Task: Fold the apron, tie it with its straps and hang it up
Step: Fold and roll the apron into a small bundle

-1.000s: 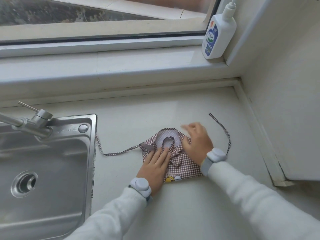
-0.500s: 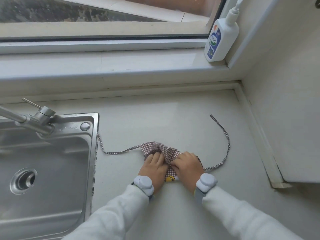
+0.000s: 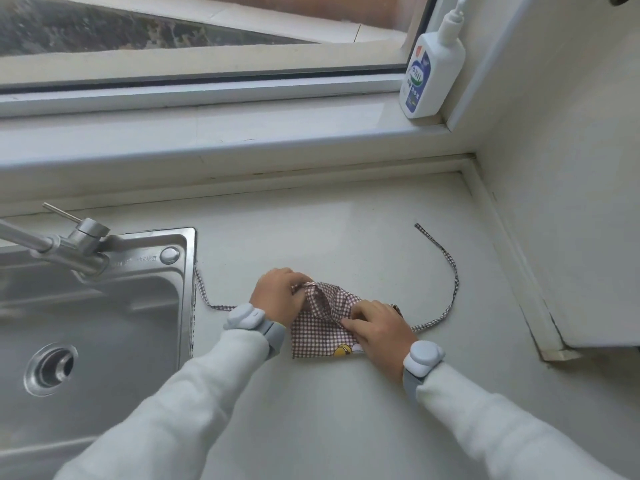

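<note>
A small brown-and-white checked apron [image 3: 317, 332] lies folded into a compact bundle on the pale counter [image 3: 346, 220], with a yellow print at its near edge. My left hand [image 3: 278, 294] grips the bundle's far left corner. My right hand [image 3: 375, 327] presses and pinches the fabric on its right side. One strap [image 3: 450, 275] curves away to the right and back. The other strap [image 3: 204, 292] runs left along the sink's edge.
A steel sink [image 3: 86, 323] with a tap [image 3: 65, 242] fills the left. A white pump bottle [image 3: 431, 74] stands on the window sill at the back right. A wall [image 3: 571, 202] closes the counter on the right.
The top of the apron with its neck loop has been folded down into the bundle. My left hand moved to the far left corner, my right hand onto the right side.
</note>
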Motion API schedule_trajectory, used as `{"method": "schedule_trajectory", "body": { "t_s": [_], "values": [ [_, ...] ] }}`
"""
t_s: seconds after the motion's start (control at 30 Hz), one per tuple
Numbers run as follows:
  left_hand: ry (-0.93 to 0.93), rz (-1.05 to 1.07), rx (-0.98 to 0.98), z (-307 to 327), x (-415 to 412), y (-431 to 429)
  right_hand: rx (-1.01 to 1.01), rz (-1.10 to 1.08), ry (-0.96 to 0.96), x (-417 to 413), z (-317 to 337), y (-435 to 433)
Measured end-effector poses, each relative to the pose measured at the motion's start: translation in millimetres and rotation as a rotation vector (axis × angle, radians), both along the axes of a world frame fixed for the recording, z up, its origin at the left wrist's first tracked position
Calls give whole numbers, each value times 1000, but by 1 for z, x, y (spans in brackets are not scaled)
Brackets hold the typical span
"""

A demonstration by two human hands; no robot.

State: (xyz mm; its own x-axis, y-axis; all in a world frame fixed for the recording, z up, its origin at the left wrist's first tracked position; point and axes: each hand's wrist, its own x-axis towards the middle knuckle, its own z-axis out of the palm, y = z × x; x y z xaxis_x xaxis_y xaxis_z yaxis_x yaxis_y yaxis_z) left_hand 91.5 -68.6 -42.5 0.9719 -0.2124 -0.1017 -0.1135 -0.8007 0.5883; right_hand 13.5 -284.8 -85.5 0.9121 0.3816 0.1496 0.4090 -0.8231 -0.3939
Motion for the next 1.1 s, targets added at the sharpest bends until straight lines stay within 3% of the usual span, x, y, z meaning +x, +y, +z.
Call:
{"method": "schedule_trajectory", "body": {
  "t_s": [0.17,0.3,0.4,0.5,0.57,0.67,0.77,0.87,0.97,1.1],
  "values": [
    [-121,-231,-64,-7,-33,-29,-82,40,-4,-2,2,2],
    [-331,-472,78,-21,-65,-39,19,109,37,-5,6,-6],
    [-270,-541,255,-27,-86,-29,132,96,156,-12,22,-17],
    [-212,-606,324,-35,-94,-27,-23,216,230,-17,24,-23],
    [-255,-619,303,-40,-89,-25,-134,272,139,-16,14,-23],
    [-338,-629,163,-46,-82,-14,-139,252,-102,-11,-1,-25],
    [-358,-609,84,-46,-74,-6,-128,244,-147,-11,-2,-23],
    [-256,-585,101,-43,-62,-1,-41,147,-97,-9,1,-21],
    [-1,-394,121,-26,-44,-5,-28,-20,4,-3,7,-17],
    [74,-230,85,-21,-23,-20,-67,-225,335,11,18,-11]
  ]
}}
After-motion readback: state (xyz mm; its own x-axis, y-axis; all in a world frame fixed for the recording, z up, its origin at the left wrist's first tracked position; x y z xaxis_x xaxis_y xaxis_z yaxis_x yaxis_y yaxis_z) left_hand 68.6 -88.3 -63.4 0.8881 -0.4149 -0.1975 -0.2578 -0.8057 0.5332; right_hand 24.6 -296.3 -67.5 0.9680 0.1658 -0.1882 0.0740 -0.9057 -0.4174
